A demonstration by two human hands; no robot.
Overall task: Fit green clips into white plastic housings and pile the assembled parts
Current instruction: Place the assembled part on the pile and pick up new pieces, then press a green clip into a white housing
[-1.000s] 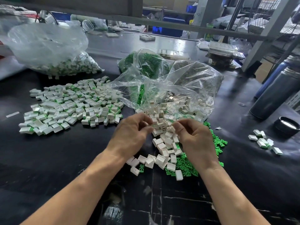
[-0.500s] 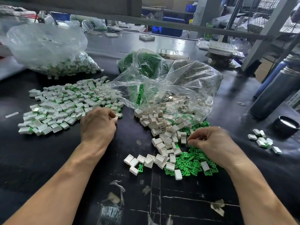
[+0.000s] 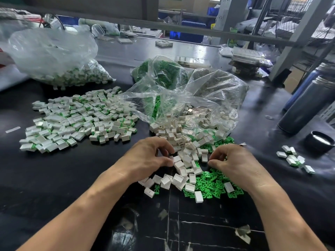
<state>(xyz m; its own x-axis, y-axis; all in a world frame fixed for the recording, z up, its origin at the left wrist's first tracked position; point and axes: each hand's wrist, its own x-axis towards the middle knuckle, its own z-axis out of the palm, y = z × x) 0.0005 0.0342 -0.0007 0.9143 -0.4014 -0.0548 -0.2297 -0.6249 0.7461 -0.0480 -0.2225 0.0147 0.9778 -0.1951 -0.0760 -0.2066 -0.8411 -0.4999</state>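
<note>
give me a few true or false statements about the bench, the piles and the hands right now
1. The big pile of finished parts lies to the left of both hands. True.
2. The loose green clips lie under and beside the right hand. True.
3. The left hand rests on the pile of finished parts. False: it is at the white housings in the middle, apart from that pile.
4. The bench top is white. False: it is black.
5. A small group of parts sits at the far right, near a black lid. True.
</note>
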